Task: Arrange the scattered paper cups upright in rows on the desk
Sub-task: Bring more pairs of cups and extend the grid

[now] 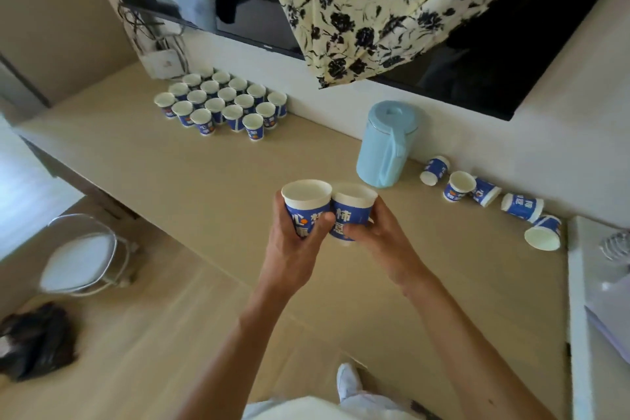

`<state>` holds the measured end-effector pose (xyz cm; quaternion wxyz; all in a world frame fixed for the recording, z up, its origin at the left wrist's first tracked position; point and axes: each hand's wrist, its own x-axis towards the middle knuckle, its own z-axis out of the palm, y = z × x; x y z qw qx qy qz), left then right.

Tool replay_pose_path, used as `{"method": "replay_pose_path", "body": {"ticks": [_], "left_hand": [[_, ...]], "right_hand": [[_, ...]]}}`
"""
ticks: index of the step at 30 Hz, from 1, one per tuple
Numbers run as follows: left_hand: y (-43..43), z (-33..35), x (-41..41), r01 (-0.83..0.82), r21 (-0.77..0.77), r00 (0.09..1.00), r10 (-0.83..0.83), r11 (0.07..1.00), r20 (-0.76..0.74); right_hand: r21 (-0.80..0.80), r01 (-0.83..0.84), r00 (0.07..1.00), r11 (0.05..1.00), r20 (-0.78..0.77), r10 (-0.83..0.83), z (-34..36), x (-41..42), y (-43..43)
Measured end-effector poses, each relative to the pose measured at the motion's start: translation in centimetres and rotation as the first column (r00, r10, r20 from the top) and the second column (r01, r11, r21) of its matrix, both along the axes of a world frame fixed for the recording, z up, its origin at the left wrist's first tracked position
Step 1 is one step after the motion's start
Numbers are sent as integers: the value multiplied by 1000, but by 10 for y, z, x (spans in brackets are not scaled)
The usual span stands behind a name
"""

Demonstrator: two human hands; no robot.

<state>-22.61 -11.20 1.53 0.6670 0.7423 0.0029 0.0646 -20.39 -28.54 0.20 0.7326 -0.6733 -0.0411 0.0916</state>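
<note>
The beige surface [153,164] runs diagonally across the view from ten o'clock down to four o'clock. A black wall television [259,10] hangs above it at twelve o'clock, partly covered by a pale floral cloth [392,3] draped toward one o'clock. A white round stool [81,259] stands on the floor at eight o'clock. A tight block of upright paper cups [221,102] stands in rows on the surface at eleven o'clock from the hands, close to the wall. A pale blue lidded jug [385,143] stands upright at one o'clock from the hands, near the wall. The person's left hand [289,249] has its grip curled round a blue-and-white cup [306,204], held upright with its mouth up. The right hand [381,239] has its grip curled round a second cup [353,211], also upright. The rims of the two held cups touch, and both are above the surface near the middle of the view. At three o'clock a line of scattered cups trails along the wall. The first cup [434,170] lies on its side just beside the jug. The next cup [458,186] stands upright. A third [485,193], fourth [521,206] and fifth cup [545,232] lie on their sides.
</note>
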Motion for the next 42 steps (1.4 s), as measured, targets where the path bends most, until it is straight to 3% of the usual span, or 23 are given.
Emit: {"method": "replay_pose_path", "body": {"ticks": [10,21,31,42], "left_hand": [[132,15,-22,-1,7,1000,1,1000,3],[245,18,6,-118,44,993,118,992,7],[359,-3,121,-149,279,984,171,949,-57],[426,-26,247,13,248,991,20,969,-130]], "right_hand": [[16,58,997,998,59,-59,16,-21,137],[-1,32,998,999,54,-32,8,29,247],[40,77,997,996,14,-78,-29,159,332],[-48,234,969,971,-73,-237,-49,230,392]]}}
